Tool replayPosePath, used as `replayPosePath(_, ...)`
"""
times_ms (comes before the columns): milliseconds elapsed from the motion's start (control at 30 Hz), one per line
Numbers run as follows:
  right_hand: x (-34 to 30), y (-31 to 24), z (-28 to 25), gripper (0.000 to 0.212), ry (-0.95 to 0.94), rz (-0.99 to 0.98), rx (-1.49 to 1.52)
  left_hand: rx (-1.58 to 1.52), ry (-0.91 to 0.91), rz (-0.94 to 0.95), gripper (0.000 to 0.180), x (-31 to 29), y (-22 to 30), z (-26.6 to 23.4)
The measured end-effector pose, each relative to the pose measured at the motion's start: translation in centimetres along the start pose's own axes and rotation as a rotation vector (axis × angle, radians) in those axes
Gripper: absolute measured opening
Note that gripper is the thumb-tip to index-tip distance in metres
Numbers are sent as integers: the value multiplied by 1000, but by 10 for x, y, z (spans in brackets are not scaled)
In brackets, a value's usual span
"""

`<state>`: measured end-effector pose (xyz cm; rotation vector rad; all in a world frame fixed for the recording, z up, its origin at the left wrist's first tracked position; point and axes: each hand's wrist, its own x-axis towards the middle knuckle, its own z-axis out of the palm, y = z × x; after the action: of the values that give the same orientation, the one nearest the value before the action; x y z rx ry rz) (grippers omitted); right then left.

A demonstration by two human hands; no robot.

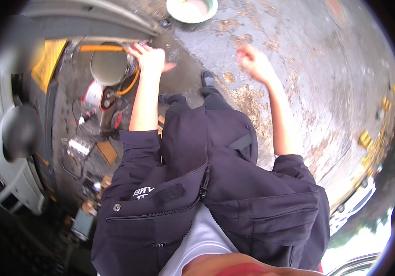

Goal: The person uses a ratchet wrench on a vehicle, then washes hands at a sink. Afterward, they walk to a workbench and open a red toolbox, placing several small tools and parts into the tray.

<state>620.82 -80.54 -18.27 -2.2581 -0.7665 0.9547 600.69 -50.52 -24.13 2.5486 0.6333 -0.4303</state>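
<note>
My left hand point(151, 60) is stretched out ahead with its fingers apart and the thumb pointing right. It holds nothing that I can see. Just left of it in the picture are an orange hose point(100, 48) and a round grey drum-like thing point(107, 68); whether the fingertips touch the hose I cannot tell. My right hand point(256, 63) hangs over the stained floor, apart from any object. Motion blurs its loosely bent fingers, and nothing shows in them.
A pale green basin point(192, 20) sits on the floor ahead. To the left lie a red-and-white machine point(93, 95), a cardboard piece point(107, 152) and scattered parts. A yellow panel point(48, 64) and a white car point(4, 133) stand farther left. Yellow objects point(365, 139) line the right.
</note>
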Motion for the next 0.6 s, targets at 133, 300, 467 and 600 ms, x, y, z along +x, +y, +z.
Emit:
replayPosePath(133, -109, 137, -2, 30, 432, 65, -630, -511, 353, 107, 36, -5, 77, -2)
replayPosePath(300, -217, 149, 0, 21, 552, 516, -98, -446, 268, 397, 43, -19, 131, 8)
replayPosePath(467, -293, 102, 11, 22, 818, 558, 266, -558, -49, 569, 46, -23, 194, 6)
replayPosePath(600, -368, 108, 56, 16, 1056, 301, 966, -273, -85, 1014, 50, -28, 235, 12)
